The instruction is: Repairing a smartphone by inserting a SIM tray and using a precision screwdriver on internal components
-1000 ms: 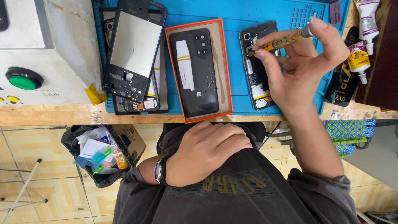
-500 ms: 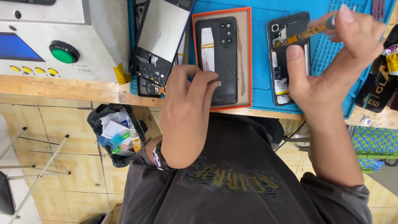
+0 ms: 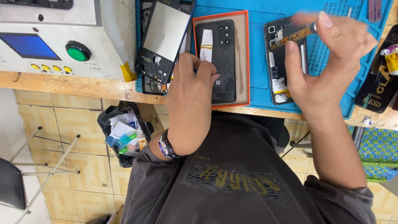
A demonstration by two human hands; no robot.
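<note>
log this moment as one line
left hand: on black phone back in orange tray | right hand: holds screwdriver over open phone

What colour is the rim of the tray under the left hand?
Orange rim, seen in the head view; the left hand rests there.

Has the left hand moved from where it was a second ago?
Yes. The left hand has risen from the person's lap up to the orange tray, its fingers now on the black phone back there.

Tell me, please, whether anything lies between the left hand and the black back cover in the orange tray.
Nothing visible does. The left hand already reaches over the front rim of the orange tray, and its fingers lie over the lower left part of the black back cover. Whether they press on it cannot be told. The right hand holds a screwdriver over the opened phone, well aside.
</note>
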